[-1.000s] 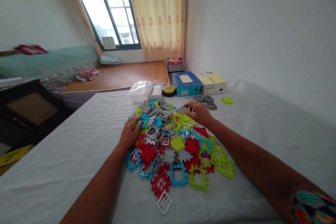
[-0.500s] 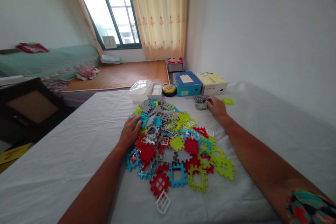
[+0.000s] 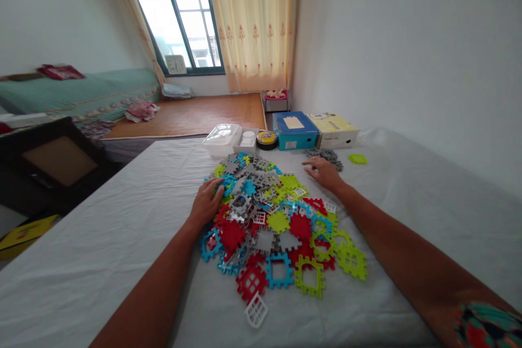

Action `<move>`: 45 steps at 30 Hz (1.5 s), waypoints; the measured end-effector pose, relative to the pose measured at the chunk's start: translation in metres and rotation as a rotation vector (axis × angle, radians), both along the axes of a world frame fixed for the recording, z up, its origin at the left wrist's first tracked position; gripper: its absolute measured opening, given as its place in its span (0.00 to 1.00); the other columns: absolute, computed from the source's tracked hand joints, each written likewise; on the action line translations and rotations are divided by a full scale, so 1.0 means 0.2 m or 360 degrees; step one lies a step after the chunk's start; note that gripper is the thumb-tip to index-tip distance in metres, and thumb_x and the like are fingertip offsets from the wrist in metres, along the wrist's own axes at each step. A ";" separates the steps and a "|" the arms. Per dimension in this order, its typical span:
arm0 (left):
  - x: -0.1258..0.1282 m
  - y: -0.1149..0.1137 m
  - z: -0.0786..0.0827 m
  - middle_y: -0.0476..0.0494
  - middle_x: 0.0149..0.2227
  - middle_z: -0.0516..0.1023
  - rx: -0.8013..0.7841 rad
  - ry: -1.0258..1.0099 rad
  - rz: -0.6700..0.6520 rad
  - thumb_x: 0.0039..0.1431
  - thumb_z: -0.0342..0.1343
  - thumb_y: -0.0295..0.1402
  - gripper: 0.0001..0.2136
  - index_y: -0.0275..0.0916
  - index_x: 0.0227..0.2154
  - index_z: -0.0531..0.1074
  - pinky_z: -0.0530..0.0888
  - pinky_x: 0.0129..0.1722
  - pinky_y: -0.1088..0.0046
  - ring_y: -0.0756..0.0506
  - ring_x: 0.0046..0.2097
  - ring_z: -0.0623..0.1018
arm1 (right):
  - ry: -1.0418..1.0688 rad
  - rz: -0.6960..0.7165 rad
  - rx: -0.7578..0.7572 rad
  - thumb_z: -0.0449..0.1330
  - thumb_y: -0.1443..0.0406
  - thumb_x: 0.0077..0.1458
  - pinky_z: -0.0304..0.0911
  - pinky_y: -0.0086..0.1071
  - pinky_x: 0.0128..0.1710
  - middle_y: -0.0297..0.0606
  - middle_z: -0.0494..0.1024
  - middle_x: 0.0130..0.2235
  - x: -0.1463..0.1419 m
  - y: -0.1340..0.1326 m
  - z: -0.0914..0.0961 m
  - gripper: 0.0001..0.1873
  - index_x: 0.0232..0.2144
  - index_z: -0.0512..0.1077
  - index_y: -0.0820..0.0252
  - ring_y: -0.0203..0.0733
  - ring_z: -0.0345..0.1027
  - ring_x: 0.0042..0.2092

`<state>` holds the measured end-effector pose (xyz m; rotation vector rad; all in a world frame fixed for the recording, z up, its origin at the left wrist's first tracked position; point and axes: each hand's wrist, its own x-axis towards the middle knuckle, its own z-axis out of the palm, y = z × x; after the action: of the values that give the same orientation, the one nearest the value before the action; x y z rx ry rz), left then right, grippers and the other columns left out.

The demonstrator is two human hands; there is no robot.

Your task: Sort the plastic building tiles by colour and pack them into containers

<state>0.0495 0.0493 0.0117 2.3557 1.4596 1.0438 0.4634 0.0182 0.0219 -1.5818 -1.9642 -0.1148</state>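
A heap of flat plastic interlocking pieces [image 3: 278, 222] in red, blue, green, grey and white spreads over the cloth in front of me. My left hand [image 3: 207, 199] rests on the heap's left edge, fingers loosely apart and touching blue pieces [image 3: 227, 184]. Right of the heap, my right hand [image 3: 323, 172] hovers above the cloth with its fingers apart and nothing in them. Just behind it sits a small group of grey pieces [image 3: 326, 155], partly hidden by the hand. One lone green piece [image 3: 358, 159] lies to their right.
Along the far edge stand a clear plastic box [image 3: 222, 138], a small white box [image 3: 245, 141], a round black-and-yellow tin [image 3: 267, 140], a blue box [image 3: 295, 130] and a yellow-white box [image 3: 332, 130]. A white wall [image 3: 408, 54] rises on the right.
My right hand has let go of the grey pieces and moved a little left and toward me. My left hand stays on the heap. The whole view has shifted slightly.
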 end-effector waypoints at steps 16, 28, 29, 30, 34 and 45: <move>0.00 0.01 0.00 0.39 0.49 0.74 -0.0010 0.0024 -0.0033 0.63 0.42 0.44 0.21 0.38 0.50 0.71 0.64 0.59 0.57 0.41 0.55 0.70 | -0.0113 0.0456 0.0234 0.52 0.61 0.63 0.61 0.41 0.50 0.40 0.75 0.50 -0.39 -0.10 0.09 0.14 0.47 0.75 0.52 0.45 0.63 0.49; -0.01 0.01 -0.01 0.40 0.50 0.73 0.0002 -0.0003 -0.0035 0.62 0.43 0.44 0.20 0.40 0.49 0.72 0.65 0.59 0.56 0.41 0.54 0.70 | -0.0033 -0.0374 0.0107 0.54 0.63 0.57 0.64 0.38 0.43 0.43 0.78 0.39 0.36 0.03 -0.01 0.15 0.42 0.79 0.56 0.45 0.68 0.41; -0.01 0.01 -0.01 0.39 0.50 0.73 0.0004 0.0002 -0.0036 0.62 0.43 0.44 0.20 0.40 0.49 0.72 0.65 0.59 0.56 0.41 0.54 0.71 | -0.0097 -0.0380 0.0095 0.55 0.64 0.56 0.64 0.38 0.43 0.44 0.78 0.39 0.37 0.03 -0.03 0.15 0.41 0.79 0.57 0.46 0.68 0.42; -0.01 0.01 -0.01 0.39 0.50 0.74 0.0005 0.0007 -0.0038 0.62 0.43 0.44 0.21 0.39 0.49 0.72 0.65 0.59 0.56 0.41 0.54 0.70 | -0.0167 -0.0373 0.0076 0.55 0.64 0.56 0.64 0.39 0.44 0.44 0.78 0.41 0.36 0.02 -0.04 0.15 0.41 0.79 0.56 0.47 0.67 0.43; -0.01 0.01 0.00 0.39 0.49 0.74 0.0012 0.0012 -0.0053 0.62 0.43 0.44 0.20 0.39 0.49 0.72 0.65 0.59 0.56 0.41 0.54 0.70 | -0.0338 -0.0332 -0.0016 0.56 0.64 0.55 0.62 0.40 0.46 0.43 0.77 0.48 0.31 0.01 -0.07 0.15 0.43 0.78 0.56 0.49 0.64 0.48; 0.03 -0.09 0.11 0.41 0.51 0.73 0.0158 -0.0067 -0.0019 0.63 0.45 0.42 0.18 0.41 0.50 0.71 0.65 0.59 0.58 0.41 0.55 0.69 | -0.0360 -0.0362 -0.0008 0.53 0.63 0.59 0.60 0.42 0.44 0.42 0.78 0.47 0.26 -0.01 -0.07 0.15 0.43 0.77 0.56 0.50 0.63 0.48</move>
<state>0.0554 0.0318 0.0329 2.3905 1.4088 1.1815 0.5163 0.0162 0.0077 -1.8609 -1.9421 -0.3967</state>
